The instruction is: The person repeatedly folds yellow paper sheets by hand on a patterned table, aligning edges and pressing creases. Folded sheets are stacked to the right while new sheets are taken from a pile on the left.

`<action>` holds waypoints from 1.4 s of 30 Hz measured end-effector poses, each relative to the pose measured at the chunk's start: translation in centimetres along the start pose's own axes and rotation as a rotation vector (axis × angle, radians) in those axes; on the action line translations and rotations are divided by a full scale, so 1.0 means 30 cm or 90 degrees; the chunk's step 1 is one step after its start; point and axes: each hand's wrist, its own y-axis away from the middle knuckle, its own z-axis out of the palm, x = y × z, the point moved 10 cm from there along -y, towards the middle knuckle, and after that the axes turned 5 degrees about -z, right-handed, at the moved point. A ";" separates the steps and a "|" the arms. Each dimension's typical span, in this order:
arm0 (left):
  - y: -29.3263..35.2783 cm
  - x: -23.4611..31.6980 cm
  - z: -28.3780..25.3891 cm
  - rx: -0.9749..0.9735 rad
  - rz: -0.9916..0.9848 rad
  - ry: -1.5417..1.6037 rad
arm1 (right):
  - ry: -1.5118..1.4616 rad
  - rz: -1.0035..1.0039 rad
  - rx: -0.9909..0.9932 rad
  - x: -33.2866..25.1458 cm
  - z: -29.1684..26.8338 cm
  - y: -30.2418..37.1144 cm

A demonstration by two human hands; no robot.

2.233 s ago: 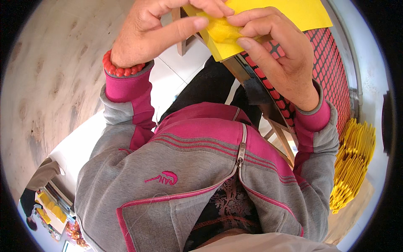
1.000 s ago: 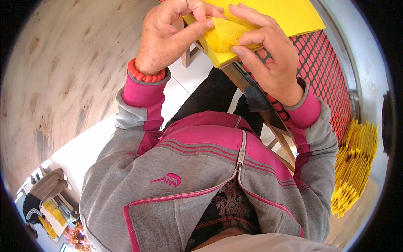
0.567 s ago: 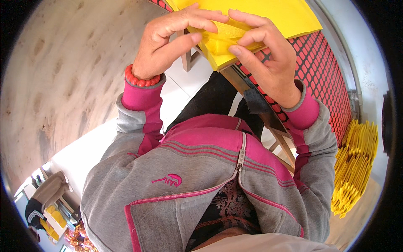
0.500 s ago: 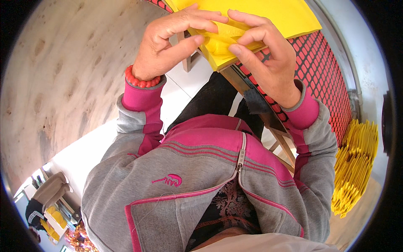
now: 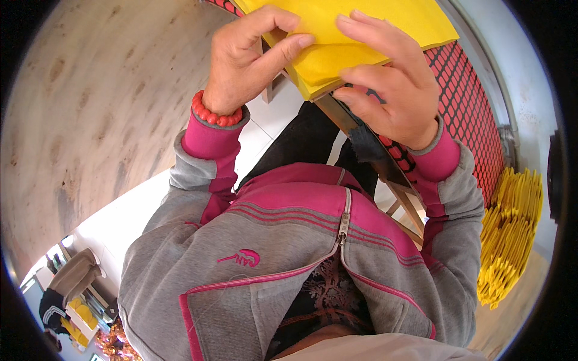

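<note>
A stack of yellow paper-like sheets [image 5: 409, 21] lies at the top of the view, with a folded flap [image 5: 319, 63] at its near corner. My left hand [image 5: 238, 63], wearing a red bead bracelet [image 5: 215, 114], pinches the top yellow sheet at the fold between thumb and forefinger. Over the stack's near right edge hovers my right hand [image 5: 400, 84], its fingers spread and slightly blurred. Nothing shows between the right thumb and forefinger.
Beneath the stack is a red-and-black patterned tabletop [image 5: 463, 90]. A large bundle of folded yellow pieces [image 5: 512, 234] stands at the right. On the left spreads a pale mottled surface [image 5: 90, 120]. A wooden stool leg [image 5: 406, 213] shows under the table.
My right hand has let go of the yellow sheet and moved slightly right and down. The raised sheet now lies flatter, folded over. My left hand has shifted a little right.
</note>
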 end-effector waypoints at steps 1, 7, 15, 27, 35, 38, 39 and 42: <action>0.000 -0.018 -0.008 0.015 -0.012 0.030 | 0.021 -0.015 -0.010 -0.006 0.009 -0.003; 0.015 -0.093 -0.033 0.071 -0.024 0.129 | 0.001 -0.021 0.034 0.017 0.040 -0.011; 0.018 -0.050 -0.022 -0.086 0.009 0.101 | -0.184 0.137 0.057 0.097 0.076 0.026; 0.005 -0.066 -0.022 0.009 -0.007 0.039 | -0.022 0.017 0.118 0.044 0.022 -0.004; 0.020 -0.111 -0.034 0.036 -0.039 0.158 | -0.031 0.118 -0.019 0.049 0.057 0.013; 0.021 -0.106 -0.035 -0.026 -0.021 0.102 | -0.078 0.143 -0.005 0.078 0.078 0.024; 0.022 -0.104 -0.032 -0.052 -0.020 0.070 | -0.099 0.138 0.021 0.083 0.076 0.025; 0.023 -0.077 -0.028 -0.110 0.008 0.069 | -0.133 0.143 0.040 0.092 0.077 0.031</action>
